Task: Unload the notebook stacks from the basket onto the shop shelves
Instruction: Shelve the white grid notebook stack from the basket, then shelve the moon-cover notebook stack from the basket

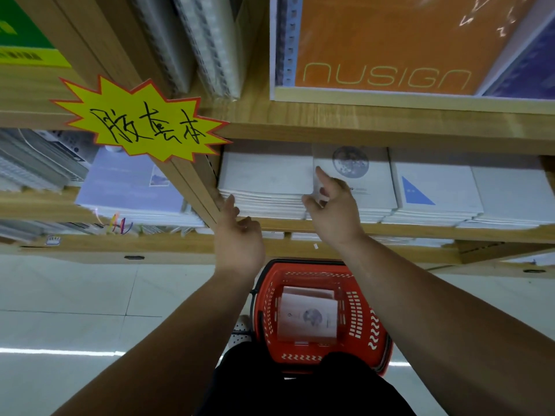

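The person stands facing a light wooden shop shelf (pixel 390 228), both bare arms stretched out to the tier where white notebook piles lie side by side. The right hand (pixel 333 213) is at the left front corner of the white notebook stack with a grey moon disc on its cover (pixel 369 181). Its forefinger lies straight on the cover and its thumb is by the stack's edge, but I cannot tell whether it pinches the notebooks or only touches them. The left hand (pixel 238 238) holds nothing. Its forefinger points to the front left corner of the plain white notebook stack (pixel 267 175) just beside, and the other fingers are loosely curled.

Down on the pale tiled floor (pixel 66 295), by the person's feet, sits a red plastic shopping basket (pixel 371 328), with more moon-cover notebooks (pixel 306 318) lying inside. A yellow starburst card sign with handwritten characters (pixel 141 124) is fixed to the shelf upright at the left.
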